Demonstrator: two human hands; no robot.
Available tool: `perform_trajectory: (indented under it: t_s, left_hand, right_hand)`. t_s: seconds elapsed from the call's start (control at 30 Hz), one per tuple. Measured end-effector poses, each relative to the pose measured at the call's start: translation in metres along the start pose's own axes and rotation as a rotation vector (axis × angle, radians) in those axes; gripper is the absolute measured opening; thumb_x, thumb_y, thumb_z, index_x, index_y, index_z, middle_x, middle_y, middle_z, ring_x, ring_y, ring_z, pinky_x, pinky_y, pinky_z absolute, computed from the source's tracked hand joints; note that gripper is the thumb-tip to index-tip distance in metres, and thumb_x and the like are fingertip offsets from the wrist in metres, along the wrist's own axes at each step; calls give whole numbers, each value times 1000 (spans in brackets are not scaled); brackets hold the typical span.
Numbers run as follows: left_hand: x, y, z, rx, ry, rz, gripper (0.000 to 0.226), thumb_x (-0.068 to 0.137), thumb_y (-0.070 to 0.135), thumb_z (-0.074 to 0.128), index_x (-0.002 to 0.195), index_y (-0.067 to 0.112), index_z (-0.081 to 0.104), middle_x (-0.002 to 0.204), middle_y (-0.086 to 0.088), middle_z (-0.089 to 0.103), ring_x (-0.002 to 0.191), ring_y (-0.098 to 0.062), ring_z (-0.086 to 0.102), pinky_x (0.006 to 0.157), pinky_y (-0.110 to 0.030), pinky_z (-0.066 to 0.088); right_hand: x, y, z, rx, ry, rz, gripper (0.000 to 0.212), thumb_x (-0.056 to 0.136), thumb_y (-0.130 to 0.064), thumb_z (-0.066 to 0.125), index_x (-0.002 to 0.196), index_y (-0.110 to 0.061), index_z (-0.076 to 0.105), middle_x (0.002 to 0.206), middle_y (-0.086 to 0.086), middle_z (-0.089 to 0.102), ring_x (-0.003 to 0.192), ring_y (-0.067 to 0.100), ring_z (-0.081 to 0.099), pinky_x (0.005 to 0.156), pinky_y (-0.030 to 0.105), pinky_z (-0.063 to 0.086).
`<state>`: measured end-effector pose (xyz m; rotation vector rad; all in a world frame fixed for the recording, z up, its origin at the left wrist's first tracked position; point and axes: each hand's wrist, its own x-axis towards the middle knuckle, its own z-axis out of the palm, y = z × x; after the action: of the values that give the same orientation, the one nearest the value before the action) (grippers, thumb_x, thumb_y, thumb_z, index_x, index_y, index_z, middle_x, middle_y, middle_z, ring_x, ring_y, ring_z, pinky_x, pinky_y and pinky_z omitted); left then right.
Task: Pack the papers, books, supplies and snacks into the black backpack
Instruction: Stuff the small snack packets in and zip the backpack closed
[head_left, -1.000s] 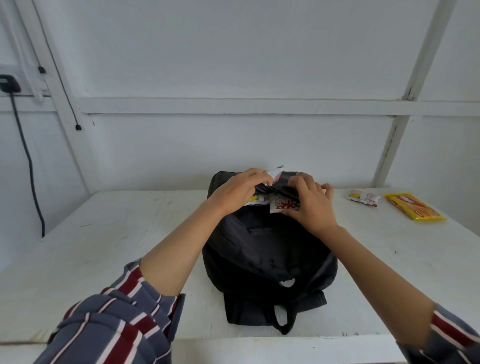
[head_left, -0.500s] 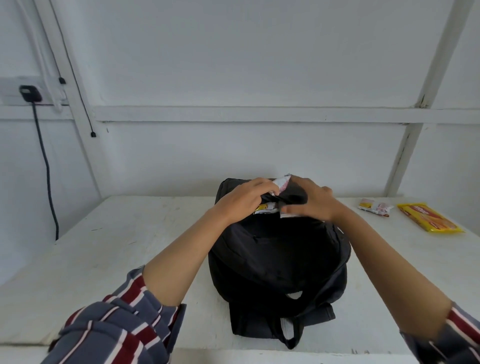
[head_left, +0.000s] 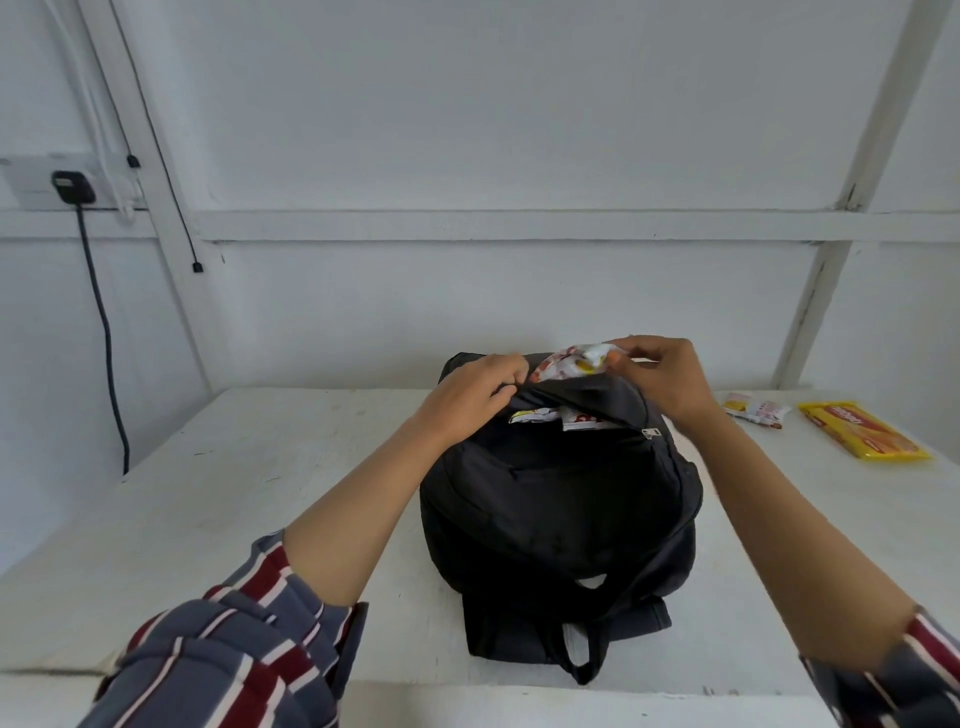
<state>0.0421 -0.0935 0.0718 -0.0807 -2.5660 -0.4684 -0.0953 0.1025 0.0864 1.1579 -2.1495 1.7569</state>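
The black backpack (head_left: 561, 499) lies on the white table (head_left: 218, 499) with its top opening facing away from me. My left hand (head_left: 470, 395) grips the near edge of the opening. My right hand (head_left: 662, 374) pinches a white and red snack packet (head_left: 569, 362) that sticks up above the opening. Other white packets (head_left: 550, 417) show inside the front pocket, next to a zipper pull (head_left: 650, 433).
A yellow biscuit pack (head_left: 862, 435) and a small white and red sachet (head_left: 756, 409) lie on the table to the right of the bag. A wall runs close behind the table. A black cable (head_left: 104, 332) hangs from a socket at the left.
My right hand has risen from the bag's opening and now holds the snack packet higher above it. My left hand stays on the opening's edge. The view has shifted slightly.
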Motion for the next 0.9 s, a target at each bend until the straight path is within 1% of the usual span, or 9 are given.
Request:
perform_trajectory:
  t_s: [0.1,0.27,0.33,0.4,0.47,0.53,0.63,0.73,0.9]
  left_hand:
    - [3,-1,-1,29,-97,27,28,89,-6,43,90,6,68,106,-10,64,99,-25,59,86,-28,44]
    - [16,7,-6,-9,-176,-36,35,95,-5,38,118,3,63,120,-11,60,110,-22,56,93,-17,36]
    - [18,10,-9,-71,-153,-38,33,96,-2,40,118,4,64,118,-9,62,108,-19,56,93,-16,37]
    - [19,12,-11,-142,-130,-52,32,95,-1,42,115,7,66,116,-5,63,105,-15,57,92,-17,39]
    - [19,13,-12,-204,-116,-71,31,93,-1,45,112,8,68,114,-2,64,102,-11,57,92,-18,39]
    - [18,13,-12,-252,-108,-92,30,90,-3,48,110,7,69,108,1,64,98,-9,57,90,-17,39]
    - [16,16,-13,-312,-109,-129,30,88,-3,49,108,7,70,100,7,62,94,-7,57,86,-12,40]
    - [15,17,-15,-314,-132,-131,32,87,-4,48,109,7,69,102,8,61,96,-6,57,89,-15,41]
    - [14,16,-16,-295,-156,-127,34,87,-5,47,111,7,68,109,4,62,101,-9,56,96,-23,41]
  right_hand:
    - [-12,-14,-33,132,-121,17,10,84,-2,63,84,-10,70,75,-11,72,75,2,64,75,17,51]
    - [-38,-34,-50,11,-407,143,14,79,0,68,87,-9,75,89,1,74,84,11,66,80,23,52]
    - [-48,-35,-29,-61,-354,131,15,79,1,69,85,-11,74,85,-2,72,76,0,64,78,18,49]
    - [-59,-29,4,-157,-181,86,13,80,-2,69,87,-12,74,83,-6,66,70,-6,60,73,11,43]
    - [-68,-21,37,-245,18,59,15,81,-6,69,95,-8,74,87,1,64,74,5,58,70,6,37]
    - [-74,-15,64,-273,71,41,20,83,-7,67,102,-7,72,93,9,63,81,15,56,71,5,33]
    - [-81,-9,86,-359,-134,6,28,88,-8,60,116,-8,66,101,13,57,91,24,57,77,9,31]
    - [-81,-2,88,-500,-344,-27,36,94,-7,48,129,-12,56,117,12,51,105,27,54,86,21,40]
    - [-59,-3,92,-613,-377,-32,47,92,3,40,136,-14,47,131,16,43,111,35,53,92,36,45]
